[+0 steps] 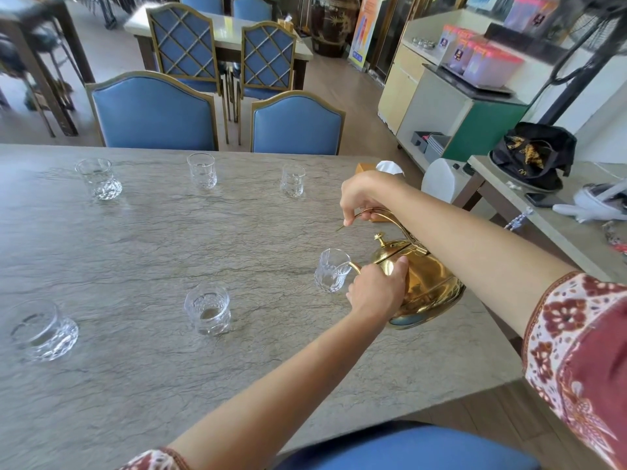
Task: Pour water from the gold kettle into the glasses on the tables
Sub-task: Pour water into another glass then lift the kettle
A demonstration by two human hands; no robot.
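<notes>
The gold kettle (427, 283) is tilted to the left above the grey stone table (169, 239), its thin spout reaching the rim of a clear glass (331, 275). My right hand (363, 198) grips the kettle's curved top handle. My left hand (376, 290) presses against the kettle's body near the spout, thumb on the gold side. Several more clear glasses stand on the table: one in the near middle (207, 310), one at the near left (42, 330), and three along the far side, at the far left (100, 178), far middle (202, 171) and far right (292, 180).
Two blue padded chairs (152, 113) stand at the table's far edge, another blue chair (407, 449) just below me. A tissue box (383, 167) sits at the far right corner. A side table (543, 225) with a black bag (532, 154) is on the right.
</notes>
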